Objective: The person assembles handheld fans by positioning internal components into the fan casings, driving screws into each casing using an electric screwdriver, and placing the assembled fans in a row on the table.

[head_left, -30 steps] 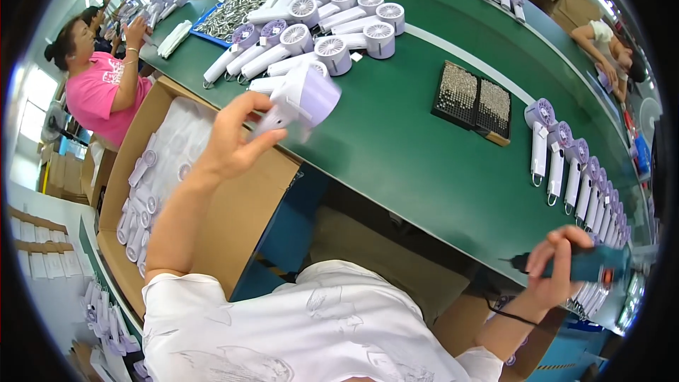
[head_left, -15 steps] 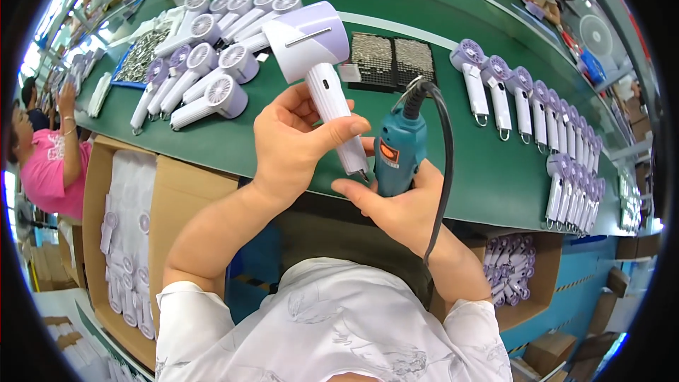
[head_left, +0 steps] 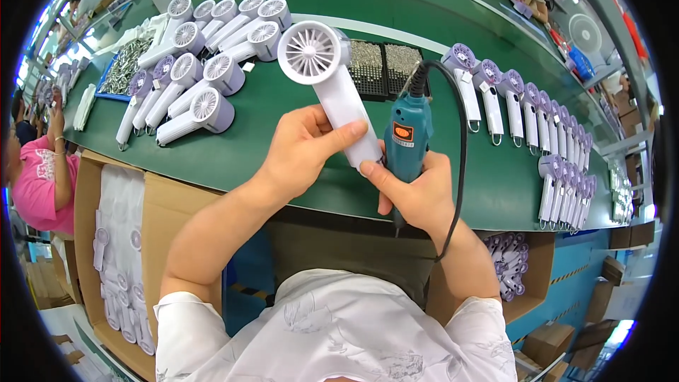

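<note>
My left hand (head_left: 304, 145) is closed around the handle of a white and lilac handheld fan (head_left: 345, 102), its round grille turned up and tilted to the left. In my right hand (head_left: 421, 187) is a teal electric screwdriver (head_left: 409, 134), its bit pointing down and its black cord leaving from the top. My right thumb touches the lower end of the fan's handle. Behind the fan stands a black tray (head_left: 369, 83) of small metal parts, partly hidden. To the left lie several similar fans (head_left: 205, 107) on the green bench.
Rows of fans with wire loops (head_left: 493, 102) line the bench's right side. A blue tray (head_left: 131, 64) of metal loops sits far left. Cardboard boxes of fans stand below the bench, left (head_left: 180, 219) and right (head_left: 541, 258). Other people work at left (head_left: 53, 177) and far right.
The fan has turned so its grille shows instead of its side. The screwdriver's bit has moved away from the handle's end and points down; my right thumb has come up to that end.
</note>
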Motion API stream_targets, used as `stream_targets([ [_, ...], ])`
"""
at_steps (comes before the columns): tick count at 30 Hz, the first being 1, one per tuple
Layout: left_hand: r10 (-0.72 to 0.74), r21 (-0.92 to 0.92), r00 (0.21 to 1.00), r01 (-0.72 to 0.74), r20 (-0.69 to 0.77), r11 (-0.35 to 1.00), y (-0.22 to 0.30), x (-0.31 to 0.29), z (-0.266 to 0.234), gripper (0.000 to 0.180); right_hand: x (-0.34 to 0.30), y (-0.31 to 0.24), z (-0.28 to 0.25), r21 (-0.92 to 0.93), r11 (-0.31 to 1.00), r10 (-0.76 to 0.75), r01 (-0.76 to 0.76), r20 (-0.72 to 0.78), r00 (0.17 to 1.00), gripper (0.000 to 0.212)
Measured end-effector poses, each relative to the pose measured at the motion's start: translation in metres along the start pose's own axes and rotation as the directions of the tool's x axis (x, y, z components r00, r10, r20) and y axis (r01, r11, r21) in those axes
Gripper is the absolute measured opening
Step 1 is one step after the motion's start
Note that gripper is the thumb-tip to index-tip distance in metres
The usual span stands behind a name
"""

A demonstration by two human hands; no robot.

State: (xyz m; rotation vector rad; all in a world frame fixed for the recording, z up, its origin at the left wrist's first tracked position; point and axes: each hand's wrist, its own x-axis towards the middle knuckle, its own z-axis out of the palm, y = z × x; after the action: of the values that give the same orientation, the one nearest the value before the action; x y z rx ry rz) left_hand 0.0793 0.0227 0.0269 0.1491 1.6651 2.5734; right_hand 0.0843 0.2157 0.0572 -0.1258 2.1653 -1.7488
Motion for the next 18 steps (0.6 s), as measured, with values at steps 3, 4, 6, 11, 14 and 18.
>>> stream_targets([
  [3,-0.027,0.08,0.995,0.035,-0.097,0.996,0.012,0.019,-0.021,0.026,0.01,-0.021,-0.012,0.05,0.985,-0.157,0.165,-0.138,0.978,0.035],
  [4,-0.025,0.079,0.991,0.035,-0.131,0.996,0.019,0.024,-0.029,0.028,0.015,-0.029,-0.022,0.053,0.968,-0.236,0.245,-0.137,0.962,0.032],
  [6,-0.072,0.148,0.979,0.101,-0.19,0.984,0.027,0.036,-0.043,0.03,0.035,-0.038,-0.043,0.213,0.821,-0.49,0.53,-0.214,0.845,0.026],
  [11,-0.126,0.232,0.955,0.191,-0.267,0.954,0.001,0.072,-0.057,0.039,0.098,-0.072,-0.04,0.406,0.527,-0.655,0.747,-0.365,0.661,0.027],
  [14,-0.179,0.236,0.949,0.242,-0.259,0.941,-0.017,0.084,-0.07,0.039,0.135,-0.064,-0.026,0.297,0.559,-0.69,0.774,-0.35,0.633,0.028],
  [18,-0.179,0.246,0.946,0.248,-0.269,0.937,-0.017,0.081,-0.074,0.039,0.161,-0.045,-0.006,0.286,0.575,-0.68,0.766,-0.352,0.643,0.023],
])
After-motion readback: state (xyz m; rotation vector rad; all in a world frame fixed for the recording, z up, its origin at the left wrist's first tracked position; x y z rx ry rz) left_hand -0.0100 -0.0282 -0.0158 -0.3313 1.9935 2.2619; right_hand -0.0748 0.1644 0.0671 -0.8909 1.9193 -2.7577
